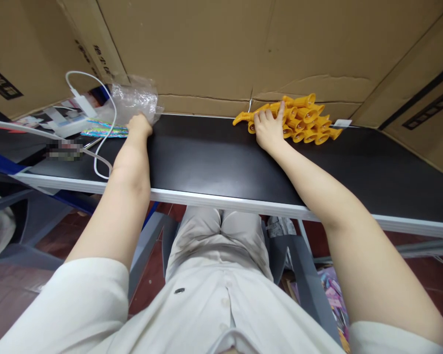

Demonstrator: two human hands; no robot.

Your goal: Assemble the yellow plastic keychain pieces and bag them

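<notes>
My left hand is at the far left part of the table, its fingers curled at the lower edge of a crumpled clear plastic bag. The fingertips are partly hidden. Beside that hand lies a flat, brightly coloured package. Further right, a stacked heap of yellow plastic toy horns sits against the cardboard, their flared ends facing me. My right hand lies on the left side of this heap, fingers stretched over the horns and spread apart.
Tall cardboard walls in the back of the black table. A white cable loops beside my left forearm, near a white box. A small white piece lies right of the horns. Grey chair arms flank my lap.
</notes>
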